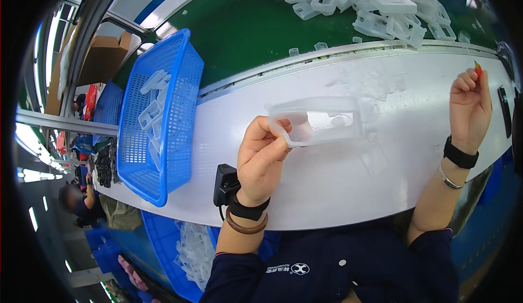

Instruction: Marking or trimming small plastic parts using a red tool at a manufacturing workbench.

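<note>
My left hand [262, 158] pinches one end of a translucent white plastic frame [321, 105] between thumb and fingers. The frame is held over the white tabletop, with a large rectangular opening through its middle. At the far right my right hand [469, 104] is raised, well apart from the frame. Its fingers are closed around a slim, pointed red and green tool [479, 70]; most of the tool is hidden, so its exact kind cannot be made out.
Thin clear plastic scraps [376, 88] lie on the white table [327, 194]. Beyond its raised edge, similar frames [376, 3] are heaped on a green surface [229, 20]. A blue basket [185, 101] with several frames stands left. A black device [224, 186] sits beside my left wrist.
</note>
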The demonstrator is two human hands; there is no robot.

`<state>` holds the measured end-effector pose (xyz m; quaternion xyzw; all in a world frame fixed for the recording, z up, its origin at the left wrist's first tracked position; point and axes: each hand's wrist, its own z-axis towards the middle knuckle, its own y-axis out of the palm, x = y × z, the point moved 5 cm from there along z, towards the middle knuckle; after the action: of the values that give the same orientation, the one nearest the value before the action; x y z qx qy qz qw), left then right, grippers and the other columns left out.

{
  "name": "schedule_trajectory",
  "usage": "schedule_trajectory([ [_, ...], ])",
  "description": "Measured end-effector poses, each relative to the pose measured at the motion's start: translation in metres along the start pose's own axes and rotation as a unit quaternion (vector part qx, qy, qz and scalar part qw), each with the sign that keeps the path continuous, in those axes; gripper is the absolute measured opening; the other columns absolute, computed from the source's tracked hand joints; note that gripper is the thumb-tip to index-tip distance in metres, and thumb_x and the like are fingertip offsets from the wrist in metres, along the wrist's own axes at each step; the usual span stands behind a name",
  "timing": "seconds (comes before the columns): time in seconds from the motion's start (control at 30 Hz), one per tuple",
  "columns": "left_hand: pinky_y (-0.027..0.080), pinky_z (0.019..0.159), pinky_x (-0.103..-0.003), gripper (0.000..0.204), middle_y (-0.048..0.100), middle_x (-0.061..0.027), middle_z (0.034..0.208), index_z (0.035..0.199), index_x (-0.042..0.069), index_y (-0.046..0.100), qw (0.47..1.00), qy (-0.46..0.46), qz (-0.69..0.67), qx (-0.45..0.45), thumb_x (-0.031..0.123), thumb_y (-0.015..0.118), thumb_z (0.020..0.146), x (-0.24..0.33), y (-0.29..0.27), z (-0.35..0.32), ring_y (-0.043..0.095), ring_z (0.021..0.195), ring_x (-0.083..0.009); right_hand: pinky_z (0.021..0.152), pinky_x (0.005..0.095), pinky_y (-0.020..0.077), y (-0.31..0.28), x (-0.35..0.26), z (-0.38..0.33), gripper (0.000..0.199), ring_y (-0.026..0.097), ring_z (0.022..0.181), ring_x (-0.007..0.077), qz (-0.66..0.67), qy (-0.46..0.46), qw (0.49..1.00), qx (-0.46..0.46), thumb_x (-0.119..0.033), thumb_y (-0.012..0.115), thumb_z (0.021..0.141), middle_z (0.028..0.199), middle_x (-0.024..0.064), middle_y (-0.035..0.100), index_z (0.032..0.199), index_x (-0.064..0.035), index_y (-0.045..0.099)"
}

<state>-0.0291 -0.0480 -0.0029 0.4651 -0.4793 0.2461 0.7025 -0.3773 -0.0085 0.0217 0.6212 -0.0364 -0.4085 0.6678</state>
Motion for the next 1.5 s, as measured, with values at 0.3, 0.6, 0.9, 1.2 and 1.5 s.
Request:
schedule_trajectory([
  [0.3,0.043,0.089,-0.04,0.011,0.054,-0.0116,0.108,0.094,0.005,0.048,0.997,0.041,0.059,-0.006,0.005,0.043,0.084,0.018,0.006,-0.001,0.051,0.108,-0.0258,0.055,0.0255,0.0417,0.039,0.066,-0.047,0.012,0.051,0.06,0.0123,-0.518,0.197,0.792,-0.255,-0.013,0.061,0.082,0.073,0.0056,0.058,0.082,-0.0011,0.058],
  [0.6,0.038,0.083,-0.024,0.013,0.055,-0.011,0.101,0.093,0.0,0.051,0.858,0.261,0.383,0.219,-0.005,0.047,0.082,0.136,-0.033,-0.049,0.051,0.088,-0.0127,0.059,0.0262,0.0444,0.059,0.069,-0.053,0.011,0.056,0.065,0.017,-0.59,0.009,0.767,-0.254,-0.011,0.063,0.079,0.078,0.0074,0.061,0.082,-0.0007,0.06],
  [0.9,0.046,0.08,-0.034,0.03,0.061,-0.0152,0.1,0.107,0.0,0.054,0.607,0.273,0.717,0.205,0.013,0.059,0.081,0.157,-0.033,0.075,0.06,0.089,-0.0265,0.058,0.0274,0.0443,0.06,0.056,-0.052,0.007,0.056,0.064,0.0193,-0.569,-0.066,0.788,-0.226,-0.008,0.063,0.077,0.078,0.0072,0.062,0.078,-0.0015,0.061],
  [1.2,0.042,0.082,-0.042,0.055,0.06,-0.0195,0.098,0.099,0.002,0.064,0.685,0.017,0.728,0.008,0.051,0.057,0.074,-0.094,0.073,0.235,0.052,0.095,-0.0376,0.059,0.0301,0.0443,0.064,0.039,-0.05,0.007,0.057,0.064,0.0239,-0.503,-0.22,0.823,-0.144,-0.001,0.064,0.074,0.074,0.0095,0.062,0.081,-0.0007,0.061],
  [1.5,0.044,0.069,-0.02,0.014,0.061,-0.0045,0.082,0.091,0.003,0.055,0.986,0.008,0.164,-0.026,0.004,0.063,0.079,-0.06,0.056,0.188,0.056,0.075,-0.0095,0.06,0.0234,0.0423,0.051,0.054,-0.05,0.005,0.054,0.066,0.011,-0.431,-0.073,0.893,-0.105,-0.004,0.062,0.079,0.077,0.0054,0.06,0.084,-0.0011,0.061],
])
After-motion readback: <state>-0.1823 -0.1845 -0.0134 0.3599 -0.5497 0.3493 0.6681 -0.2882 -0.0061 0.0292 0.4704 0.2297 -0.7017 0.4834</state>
